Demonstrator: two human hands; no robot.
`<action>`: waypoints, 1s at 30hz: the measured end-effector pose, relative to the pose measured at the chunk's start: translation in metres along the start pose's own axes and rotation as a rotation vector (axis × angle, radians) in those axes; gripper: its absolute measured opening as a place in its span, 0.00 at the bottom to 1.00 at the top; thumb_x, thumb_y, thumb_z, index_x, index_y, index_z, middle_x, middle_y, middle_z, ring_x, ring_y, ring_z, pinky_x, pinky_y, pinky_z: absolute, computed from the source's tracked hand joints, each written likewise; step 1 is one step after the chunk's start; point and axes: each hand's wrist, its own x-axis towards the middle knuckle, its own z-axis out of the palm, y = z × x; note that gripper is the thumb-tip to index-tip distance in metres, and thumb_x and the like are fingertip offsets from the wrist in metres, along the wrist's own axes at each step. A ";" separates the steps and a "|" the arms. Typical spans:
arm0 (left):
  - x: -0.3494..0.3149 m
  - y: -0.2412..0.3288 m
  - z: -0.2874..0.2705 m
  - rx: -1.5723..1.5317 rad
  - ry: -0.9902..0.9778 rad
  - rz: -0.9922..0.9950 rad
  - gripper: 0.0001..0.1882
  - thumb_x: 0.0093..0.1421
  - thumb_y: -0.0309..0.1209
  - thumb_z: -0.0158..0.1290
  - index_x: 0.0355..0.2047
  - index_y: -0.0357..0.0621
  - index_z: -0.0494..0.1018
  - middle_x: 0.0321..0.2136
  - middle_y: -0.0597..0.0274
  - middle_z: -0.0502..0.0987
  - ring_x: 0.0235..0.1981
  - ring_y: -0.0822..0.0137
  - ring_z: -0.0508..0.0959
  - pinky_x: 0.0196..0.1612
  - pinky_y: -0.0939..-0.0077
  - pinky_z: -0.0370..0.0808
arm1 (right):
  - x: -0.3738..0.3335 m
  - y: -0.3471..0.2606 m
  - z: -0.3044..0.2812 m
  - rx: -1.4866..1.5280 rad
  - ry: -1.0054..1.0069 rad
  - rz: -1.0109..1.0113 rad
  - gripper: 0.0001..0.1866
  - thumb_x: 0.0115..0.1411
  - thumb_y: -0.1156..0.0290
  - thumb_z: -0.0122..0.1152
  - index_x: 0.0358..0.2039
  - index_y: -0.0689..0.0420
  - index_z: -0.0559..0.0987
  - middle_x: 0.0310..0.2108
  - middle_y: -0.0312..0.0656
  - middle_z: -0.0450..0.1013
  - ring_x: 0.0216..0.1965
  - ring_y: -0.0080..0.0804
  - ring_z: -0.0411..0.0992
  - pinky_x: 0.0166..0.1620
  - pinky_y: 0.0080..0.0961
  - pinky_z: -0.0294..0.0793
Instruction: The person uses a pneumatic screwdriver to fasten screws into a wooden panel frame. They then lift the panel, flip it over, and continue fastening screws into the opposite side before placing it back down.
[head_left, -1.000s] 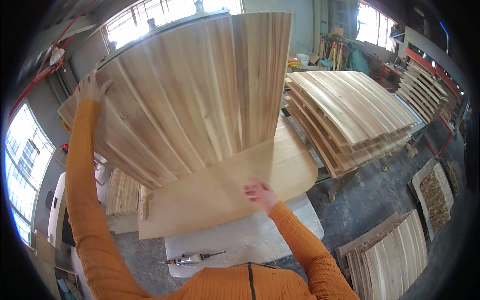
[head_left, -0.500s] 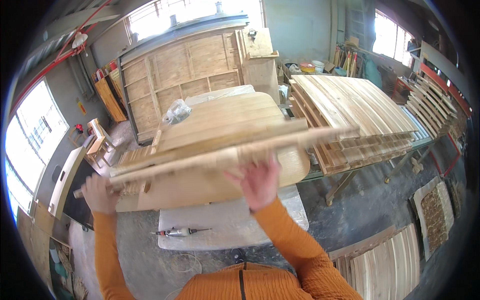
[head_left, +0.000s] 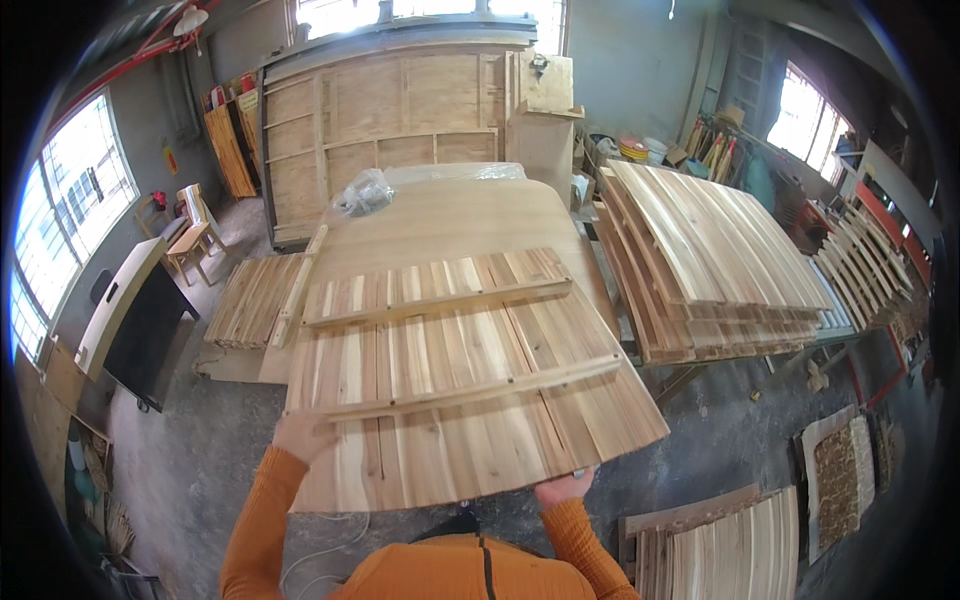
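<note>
A broad wooden panel [head_left: 450, 450] of striped planks lies tilted in front of me, its face with two crosswise battens turned up. My left hand [head_left: 300, 437] grips its left edge beside the end of the nearer batten [head_left: 470, 390]. At the near edge, toward the right corner, my right hand [head_left: 565, 487] is closed round the panel, its fingers partly hidden underneath. The farther batten [head_left: 440, 303] runs across the panel's upper half. Beyond and partly beneath the panel is a large smooth board [head_left: 460, 215].
Stacked plank panels [head_left: 710, 240] rest on a bench at the right. Short slats [head_left: 255, 300] lie left of the board, and crumpled clear plastic [head_left: 365, 192] sits on its far part. More panels [head_left: 720, 550] are low at the right; a dark-fronted cabinet [head_left: 150, 320] stands left.
The panel has turned from nearly edge-on to face up, showing its battens, and has come nearer me. Both hands are lower, and the right, open before, now grips the near edge. The screwdriver is hidden.
</note>
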 end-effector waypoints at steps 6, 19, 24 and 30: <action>0.159 -0.024 0.035 -0.333 0.442 0.007 0.20 0.50 0.45 0.52 0.38 0.44 0.72 0.41 0.54 0.71 0.46 0.54 0.67 0.49 0.62 0.63 | 0.039 0.004 -0.044 -0.139 0.158 -0.047 0.32 0.56 0.45 0.38 0.53 0.55 0.63 0.51 0.44 0.62 0.52 0.44 0.60 0.55 0.44 0.57; 0.359 0.081 0.067 -0.066 0.208 -0.090 0.26 0.45 0.47 0.54 0.43 0.50 0.67 0.46 0.60 0.67 0.52 0.60 0.63 0.54 0.59 0.55 | 0.046 0.003 -0.087 -0.369 0.271 0.199 0.25 0.58 0.55 0.44 0.51 0.57 0.66 0.49 0.44 0.65 0.52 0.42 0.61 0.54 0.43 0.57; 0.371 0.076 0.056 -0.095 0.270 -0.014 0.16 0.46 0.43 0.54 0.32 0.48 0.71 0.35 0.56 0.71 0.40 0.55 0.70 0.43 0.61 0.65 | 0.052 0.025 -0.106 -0.331 0.300 0.378 0.25 0.57 0.57 0.49 0.52 0.57 0.63 0.51 0.43 0.63 0.52 0.40 0.60 0.55 0.41 0.57; 0.352 0.083 0.039 -0.157 0.390 -0.006 0.16 0.45 0.41 0.55 0.31 0.45 0.72 0.33 0.54 0.73 0.39 0.52 0.70 0.42 0.61 0.66 | 0.052 0.009 -0.098 -0.336 0.360 0.342 0.26 0.57 0.59 0.52 0.53 0.56 0.62 0.50 0.41 0.64 0.51 0.37 0.62 0.56 0.38 0.58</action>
